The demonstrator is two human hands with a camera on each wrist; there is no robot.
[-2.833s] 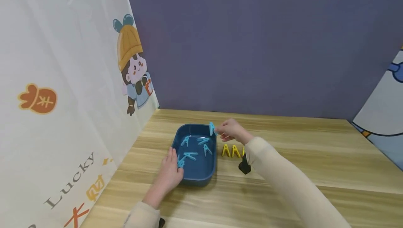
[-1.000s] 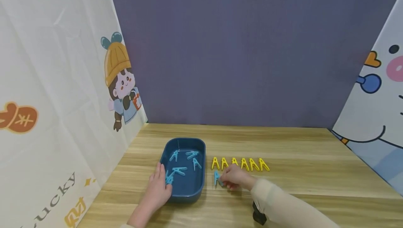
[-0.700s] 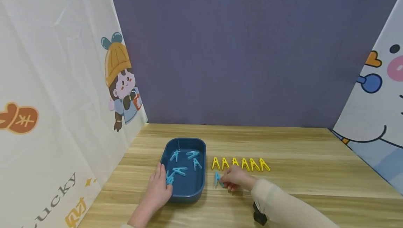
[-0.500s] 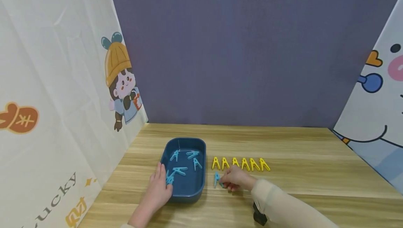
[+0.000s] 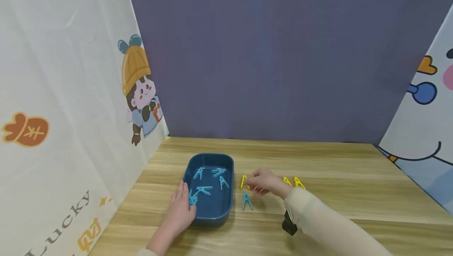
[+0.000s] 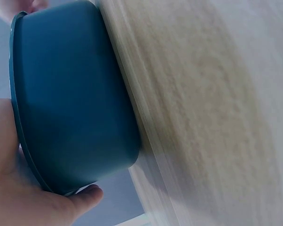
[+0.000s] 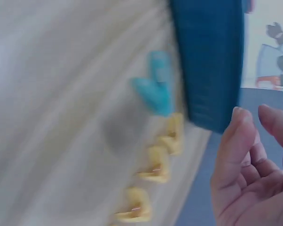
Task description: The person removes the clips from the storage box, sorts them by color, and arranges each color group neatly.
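Observation:
My left hand (image 5: 181,208) holds the near left side of a dark blue plastic basin (image 5: 231,193) at its rim. In the left wrist view the thumb (image 6: 87,200) lies by one corner of the basin wall. Several light blue clothespins (image 5: 204,190) lie inside the basin. One more blue clothespin (image 5: 247,201) rests on the table right of it, legs toward me. My right hand (image 5: 264,182) is raised above the row of yellow clothespins (image 5: 299,183), covering some of them. Its thumb and forefinger are apart with nothing between them in the right wrist view.
The wooden table (image 5: 336,193) reaches back to a dark purple-grey wall (image 5: 269,59). A printed white sheet (image 5: 81,91) borders the left side, and another printed panel (image 5: 424,126) the right. A black wrist device (image 5: 289,224) hangs under the right sleeve.
The right hand brought a blue clothespin out of the basin, set it in front of the yellow row, let go, and has now risen away from it. The left hand stays at the basin.

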